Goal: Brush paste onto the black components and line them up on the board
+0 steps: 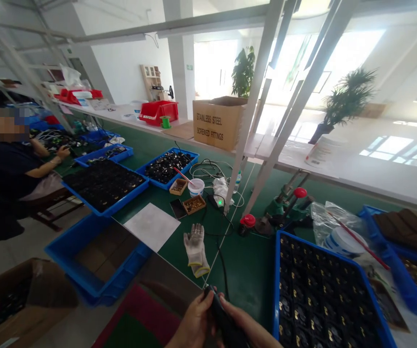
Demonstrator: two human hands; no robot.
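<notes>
Both my hands meet at the bottom edge of the view over the near edge of the green table (251, 270). My left hand (193, 323) and my right hand (247, 327) are closed together around a black corded tool (222, 319). Its black cable (223, 270) runs away across the table towards a charger with a green light (220, 201). A white work glove (196, 249) lies flat on the table just beyond my hands. A blue tray of small black parts (324, 299) sits right of my right hand.
A seated person (5, 164) works at far left beside blue trays of black parts (103, 183). A white sheet (152, 225), small cups and boxes, a toggle clamp with a red knob (288, 205) and a cardboard box (217, 121) stand further back. Slanted white frame posts (251, 111) cross the table.
</notes>
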